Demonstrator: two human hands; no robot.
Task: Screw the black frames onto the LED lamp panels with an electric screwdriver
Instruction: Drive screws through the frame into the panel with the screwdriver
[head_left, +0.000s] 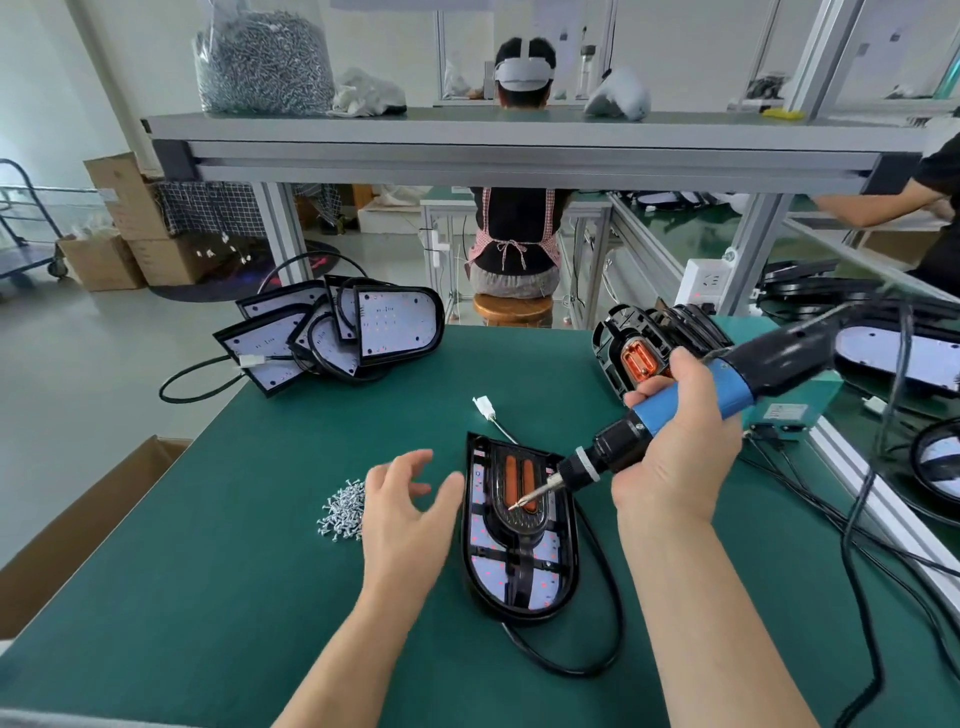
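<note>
screwdriver (735, 384) bit above frame (522, 558) on lamp panel (491, 571)

right hand (675, 441) grips the blue barrel of the screwdriver, fingers and thumb curled round it. the tool is tilted, with the bit pointing down and to the left. the tip is over the orange insert of the frame; contact cannot be told. the lamp panel lies flat on the green table (260, 519), near the front centre, between the two hands, with the black frame seated on it. left hand (410, 499) hovers just beside the panel's left edge, fingers spread and relaxed, holding nothing. a pile of screws (343, 512) lies just left of that hand. a black cable (587, 670) loops from the panel's near end. a white connector (484, 404) lies beyond its far end. a stack of bare panels (337, 327) sits at the far left of the table, a stack of frames (649, 332) at the far right.
</note>
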